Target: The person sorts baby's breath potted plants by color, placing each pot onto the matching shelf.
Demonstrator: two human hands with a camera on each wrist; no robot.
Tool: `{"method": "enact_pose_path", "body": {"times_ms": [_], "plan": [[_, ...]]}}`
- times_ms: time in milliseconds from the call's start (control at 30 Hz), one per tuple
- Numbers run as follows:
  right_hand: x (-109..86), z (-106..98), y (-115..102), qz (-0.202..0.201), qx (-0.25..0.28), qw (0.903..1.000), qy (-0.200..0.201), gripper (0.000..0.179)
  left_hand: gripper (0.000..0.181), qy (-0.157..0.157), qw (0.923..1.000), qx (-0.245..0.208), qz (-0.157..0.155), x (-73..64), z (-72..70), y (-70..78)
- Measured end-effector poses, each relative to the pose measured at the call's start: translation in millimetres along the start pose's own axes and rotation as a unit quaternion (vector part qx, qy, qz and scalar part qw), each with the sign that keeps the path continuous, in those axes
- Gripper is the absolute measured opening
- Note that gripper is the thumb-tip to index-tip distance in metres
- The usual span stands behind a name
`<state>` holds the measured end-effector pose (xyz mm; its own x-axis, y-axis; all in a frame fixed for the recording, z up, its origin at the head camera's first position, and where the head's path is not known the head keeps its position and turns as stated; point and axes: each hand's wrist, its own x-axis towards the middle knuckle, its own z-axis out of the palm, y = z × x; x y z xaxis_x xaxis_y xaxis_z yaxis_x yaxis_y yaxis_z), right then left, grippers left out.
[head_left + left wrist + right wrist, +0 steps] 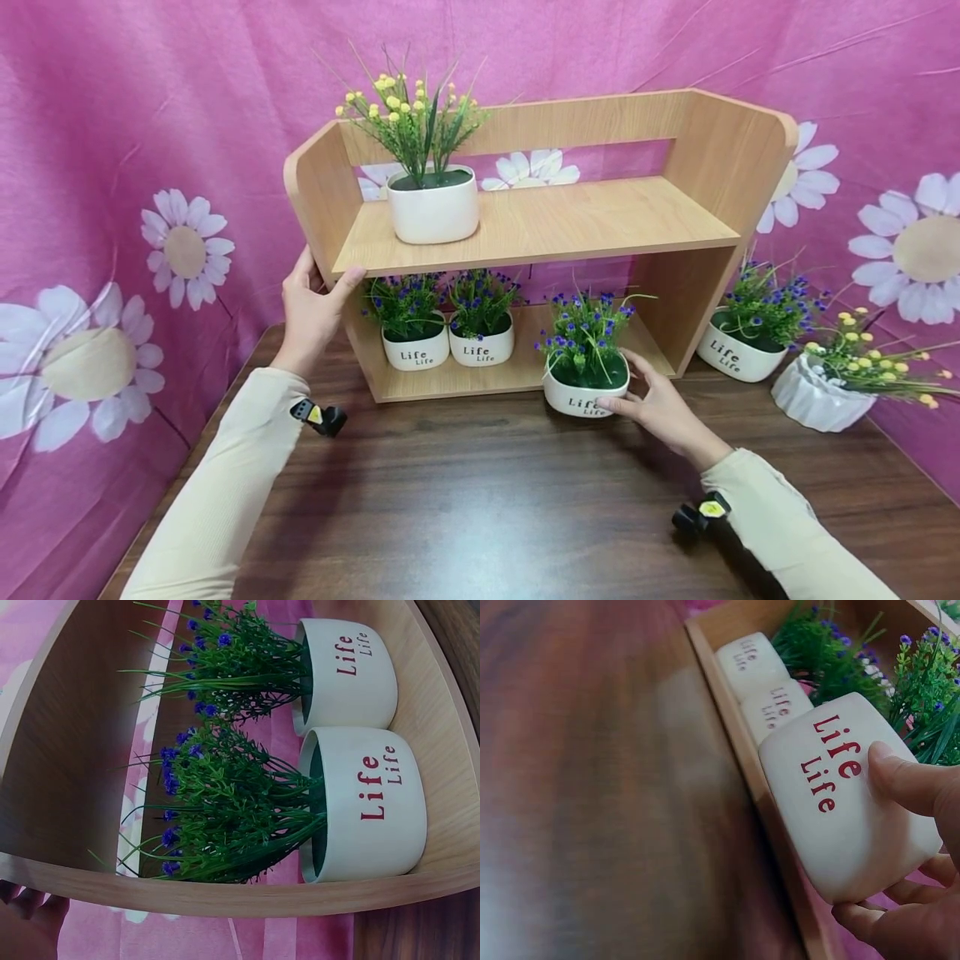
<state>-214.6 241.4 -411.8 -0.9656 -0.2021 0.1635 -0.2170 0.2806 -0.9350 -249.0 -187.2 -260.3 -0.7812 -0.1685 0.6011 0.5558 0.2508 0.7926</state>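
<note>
My left hand (pixel 313 315) grips the left side panel of a two-tier wooden shelf (pixel 600 218), its thumb at the front edge and its fingers around the outer side. In my right hand (pixel 667 414) is a white "Life" pot of purple flowers (pixel 583 371), at the front edge of the lower tier. The right wrist view shows the thumb on the lettered face of this pot (pixel 829 825), with fingers around its side and bottom. Two matching potted plants (pixel 367 806) stand side by side at the left of the lower tier.
On the upper tier stands a white pot of yellow flowers (pixel 433 204). Right of the shelf, on the dark wood table (pixel 465 492), are another purple-flowered pot (pixel 742 348) and a ribbed white pot with yellow flowers (pixel 821 392). A pink curtain (pixel 225 100) hangs behind.
</note>
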Motion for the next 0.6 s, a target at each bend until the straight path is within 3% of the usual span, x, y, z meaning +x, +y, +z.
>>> {"method": "enact_pose_path", "body": {"times_ms": [267, 600], "plan": [[33.3, -3.4, -6.2, 0.003, -0.014, 0.9998, 0.013, 0.084, 0.059, 0.004, 1.0000, 0.004, -0.006, -0.2, 0.5, 1.5], [66.8, 0.1, 9.7, 0.029, 0.000, 0.9993, 0.025, 0.086, 0.056, 0.004, 0.9997, 0.023, 0.000, -0.7, 1.3, 3.8]]}}
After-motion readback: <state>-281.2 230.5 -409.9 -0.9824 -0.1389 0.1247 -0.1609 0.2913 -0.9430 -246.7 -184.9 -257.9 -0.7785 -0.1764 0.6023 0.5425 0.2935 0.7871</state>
